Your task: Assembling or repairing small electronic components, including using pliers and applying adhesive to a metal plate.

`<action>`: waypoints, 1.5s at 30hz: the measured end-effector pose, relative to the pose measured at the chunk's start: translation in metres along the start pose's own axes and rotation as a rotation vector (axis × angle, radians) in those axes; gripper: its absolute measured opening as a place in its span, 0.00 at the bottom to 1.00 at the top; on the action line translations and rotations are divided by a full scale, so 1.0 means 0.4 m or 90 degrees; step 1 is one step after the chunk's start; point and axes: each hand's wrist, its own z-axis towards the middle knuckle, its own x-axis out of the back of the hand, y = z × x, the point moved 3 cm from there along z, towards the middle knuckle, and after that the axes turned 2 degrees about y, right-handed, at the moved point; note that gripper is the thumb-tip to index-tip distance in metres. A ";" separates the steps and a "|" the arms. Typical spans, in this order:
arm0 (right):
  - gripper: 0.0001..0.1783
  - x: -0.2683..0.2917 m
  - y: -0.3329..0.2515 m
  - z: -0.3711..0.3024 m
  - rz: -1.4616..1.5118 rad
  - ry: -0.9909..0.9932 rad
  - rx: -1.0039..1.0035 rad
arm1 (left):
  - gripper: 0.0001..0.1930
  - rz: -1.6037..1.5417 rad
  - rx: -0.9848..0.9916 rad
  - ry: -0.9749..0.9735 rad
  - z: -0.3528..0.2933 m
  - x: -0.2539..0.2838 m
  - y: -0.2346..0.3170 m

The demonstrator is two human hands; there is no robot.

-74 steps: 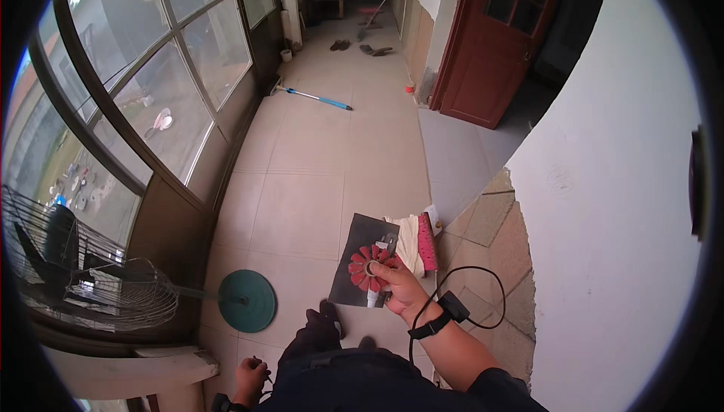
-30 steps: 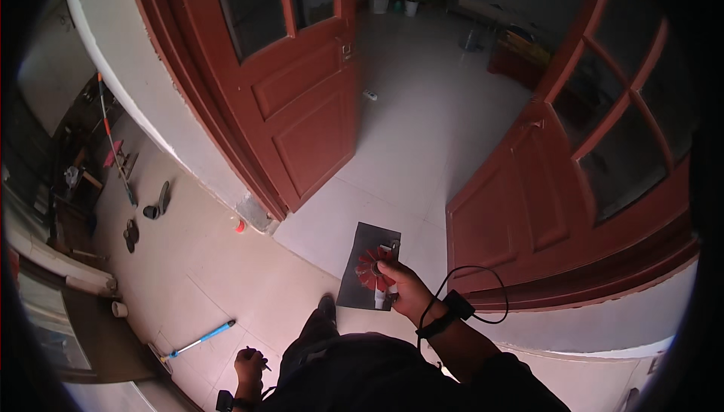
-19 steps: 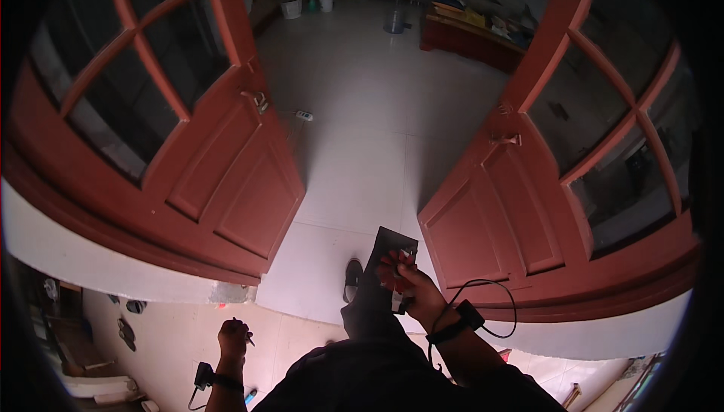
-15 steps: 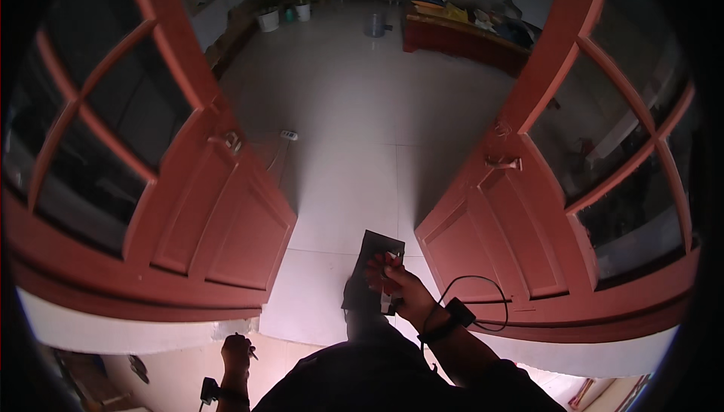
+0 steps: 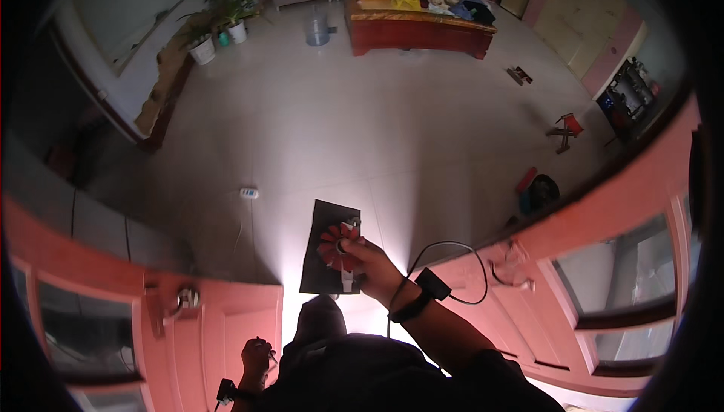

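Observation:
My right hand [image 5: 366, 261] is closed on a dark flat rectangular board [image 5: 323, 220], its thumb pressed over a red petalled disc [image 5: 330, 248] that lies against the board. A narrow whitish strip [image 5: 347, 282] shows below the disc, beside my fingers. Low on the left, my left hand [image 5: 257, 355] is closed, with a thin dark object poking out of the fingers; its kind I cannot make out. Each wrist wears a strap with a small black box, and a loop of black cable [image 5: 483, 276] hangs off the right one.
Red doors with glass panes stand at the left [image 5: 226, 314] and right [image 5: 490, 299]. Ahead on the tiled floor are a power strip [image 5: 249, 193], a water bottle [image 5: 317, 33], a red table [image 5: 415, 36] heaped with cloth, potted plants [image 5: 202, 52] and a small folding stool [image 5: 566, 134].
I have moved forward between the doors, which now sit lower and nearer the sides. More of the room shows. Both hands keep their hold; the board appears farther left and higher.

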 end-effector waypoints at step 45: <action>0.21 0.637 -1.342 0.427 0.364 0.684 0.696 | 0.12 0.578 -0.228 -0.623 1.088 -2.048 1.892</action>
